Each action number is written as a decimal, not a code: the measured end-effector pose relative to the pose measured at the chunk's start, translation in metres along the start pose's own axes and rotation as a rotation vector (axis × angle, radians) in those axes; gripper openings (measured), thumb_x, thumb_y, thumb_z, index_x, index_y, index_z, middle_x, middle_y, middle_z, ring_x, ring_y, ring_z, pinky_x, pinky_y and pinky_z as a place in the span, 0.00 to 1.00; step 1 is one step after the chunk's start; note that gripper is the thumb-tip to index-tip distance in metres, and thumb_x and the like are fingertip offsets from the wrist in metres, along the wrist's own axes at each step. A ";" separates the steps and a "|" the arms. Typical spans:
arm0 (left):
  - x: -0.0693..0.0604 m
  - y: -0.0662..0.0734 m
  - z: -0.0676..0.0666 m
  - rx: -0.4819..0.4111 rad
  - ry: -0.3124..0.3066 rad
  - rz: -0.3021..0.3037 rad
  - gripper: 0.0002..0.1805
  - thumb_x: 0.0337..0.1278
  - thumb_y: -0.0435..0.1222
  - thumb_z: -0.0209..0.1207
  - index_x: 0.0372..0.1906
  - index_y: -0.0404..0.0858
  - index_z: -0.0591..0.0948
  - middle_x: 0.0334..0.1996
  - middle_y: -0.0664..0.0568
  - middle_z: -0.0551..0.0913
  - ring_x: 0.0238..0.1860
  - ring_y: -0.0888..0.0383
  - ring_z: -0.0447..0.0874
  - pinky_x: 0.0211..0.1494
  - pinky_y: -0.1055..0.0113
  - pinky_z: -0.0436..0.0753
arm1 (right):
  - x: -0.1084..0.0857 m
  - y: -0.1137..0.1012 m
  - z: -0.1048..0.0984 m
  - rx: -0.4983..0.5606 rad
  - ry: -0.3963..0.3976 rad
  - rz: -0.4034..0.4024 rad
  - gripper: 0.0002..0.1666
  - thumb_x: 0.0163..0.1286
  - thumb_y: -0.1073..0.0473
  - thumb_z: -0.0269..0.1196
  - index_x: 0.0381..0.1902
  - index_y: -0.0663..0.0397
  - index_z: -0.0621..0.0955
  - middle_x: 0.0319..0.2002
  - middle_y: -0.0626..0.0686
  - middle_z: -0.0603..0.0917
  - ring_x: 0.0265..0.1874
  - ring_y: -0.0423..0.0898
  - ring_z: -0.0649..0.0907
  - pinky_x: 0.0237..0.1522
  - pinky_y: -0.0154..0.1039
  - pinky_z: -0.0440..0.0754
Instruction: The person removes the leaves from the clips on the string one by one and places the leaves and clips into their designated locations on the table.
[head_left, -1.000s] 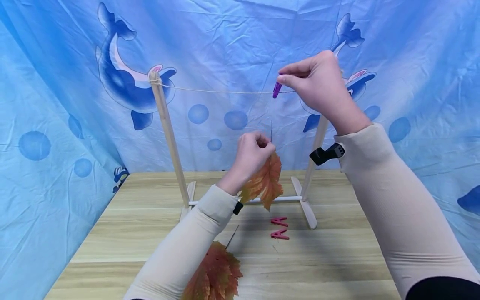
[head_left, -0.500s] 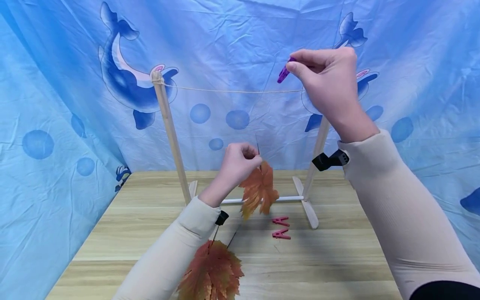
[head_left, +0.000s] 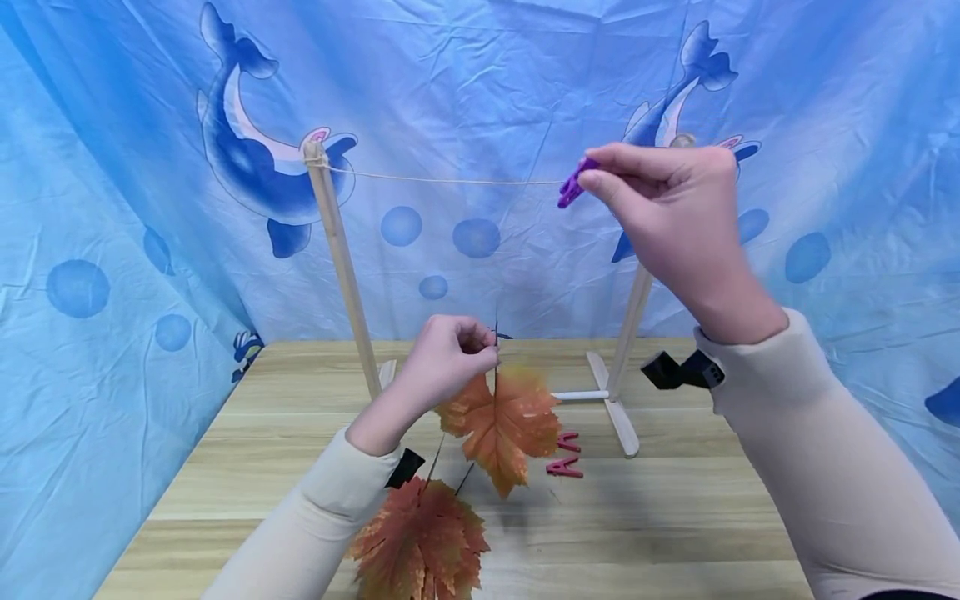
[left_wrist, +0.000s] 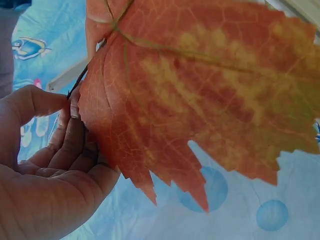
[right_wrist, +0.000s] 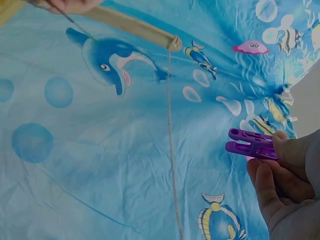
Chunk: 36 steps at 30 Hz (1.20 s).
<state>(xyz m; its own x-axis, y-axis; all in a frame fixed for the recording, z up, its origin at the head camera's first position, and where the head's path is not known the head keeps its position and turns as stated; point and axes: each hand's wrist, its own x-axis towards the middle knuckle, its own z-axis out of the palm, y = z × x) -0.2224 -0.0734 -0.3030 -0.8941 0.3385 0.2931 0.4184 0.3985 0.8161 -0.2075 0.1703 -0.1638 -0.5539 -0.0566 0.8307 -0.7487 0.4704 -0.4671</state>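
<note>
Between thumb and fingers, my left hand pinches the thin dark stem of an orange maple leaf, which hangs below the hand. In the left wrist view the leaf fills much of the picture, with green-yellow patches on it. My right hand is raised near the string and pinches a purple clothespin by one end. Seen from the right wrist, the clothespin stands apart from the string, with nothing in its tip.
A wooden frame has a left post and a right post, with the string tied between them. Two pink clothespins lie on the wooden table. More red-orange leaves lie at the front. A blue dolphin cloth hangs behind.
My left hand has come down and left with the leaf, which has turned its broad face to view. My right hand has shifted right, rising and then dropping, with the purple clothespin.
</note>
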 end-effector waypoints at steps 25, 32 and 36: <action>-0.044 -0.036 -0.015 0.108 -0.084 -0.177 0.05 0.48 0.26 0.60 0.25 0.38 0.84 0.19 0.55 0.84 0.22 0.60 0.79 0.23 0.70 0.70 | -0.124 0.059 0.012 0.099 -0.408 0.361 0.14 0.67 0.58 0.72 0.50 0.52 0.89 0.38 0.47 0.89 0.32 0.45 0.87 0.31 0.39 0.85; -0.051 -0.049 -0.017 0.106 -0.100 -0.216 0.06 0.51 0.24 0.58 0.27 0.35 0.83 0.19 0.53 0.83 0.22 0.59 0.79 0.24 0.68 0.70 | -0.147 0.076 0.018 0.144 -0.452 0.446 0.12 0.66 0.57 0.73 0.46 0.52 0.89 0.35 0.47 0.89 0.33 0.46 0.88 0.33 0.40 0.86; -0.054 -0.055 -0.017 0.141 -0.114 -0.235 0.07 0.51 0.24 0.59 0.24 0.36 0.83 0.18 0.52 0.82 0.20 0.61 0.75 0.24 0.68 0.69 | -0.164 0.085 0.025 0.132 -0.498 0.476 0.11 0.63 0.59 0.76 0.43 0.53 0.88 0.34 0.46 0.88 0.34 0.45 0.87 0.35 0.41 0.85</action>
<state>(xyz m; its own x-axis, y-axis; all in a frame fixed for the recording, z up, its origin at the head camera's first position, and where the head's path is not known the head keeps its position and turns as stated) -0.1999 -0.1286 -0.3553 -0.9487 0.3137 0.0401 0.2275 0.5889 0.7755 -0.1894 0.1980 -0.3475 -0.9099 -0.2826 0.3035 -0.4036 0.4351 -0.8048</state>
